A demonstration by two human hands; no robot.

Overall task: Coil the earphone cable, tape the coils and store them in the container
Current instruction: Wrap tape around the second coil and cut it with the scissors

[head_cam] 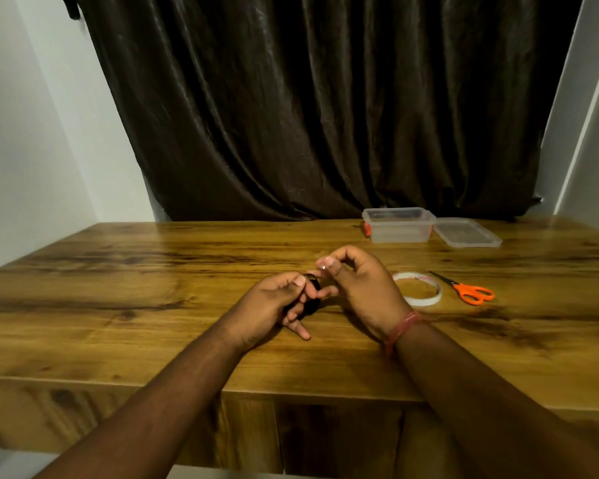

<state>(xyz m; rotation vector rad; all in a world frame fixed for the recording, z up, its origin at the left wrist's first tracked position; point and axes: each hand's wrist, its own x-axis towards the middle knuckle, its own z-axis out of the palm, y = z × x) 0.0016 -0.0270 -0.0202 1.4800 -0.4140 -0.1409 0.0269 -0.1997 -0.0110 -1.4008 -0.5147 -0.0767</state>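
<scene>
Closest to the camera were the two bare forearms reaching in over the near edge of the wooden table (118, 257), the right one with a reddish thread band (400, 328) at the wrist. The left hand (274, 305) was curled around a small dark bundle – the coiled earphone cable (312, 292), I'd say – with the thumb pressed on top and the little finger sticking out loose. The right hand (357, 288), just at its 3 o'clock and touching it, pinched something tiny and pale between thumb and forefinger. It looked like a short bit of clear tape, but it was too small to be sure.

So my guess was the taping step, coil already made. The next move would call for laying that strip across the loops and pressing it down without letting the coil spring open.

From the hands, the tape roll (417, 288) lay flat at 3 o'clock – a thin translucent ring. Orange-handled scissors (464, 288) sat just past it. The container (398, 224) was up at 1 o'clock, clear plastic, boxy, open, with its flat lid (467, 233) lying beside it. The table was glossy wood grain, and a dark crinkly curtain (325, 115) hung behind.
</scene>
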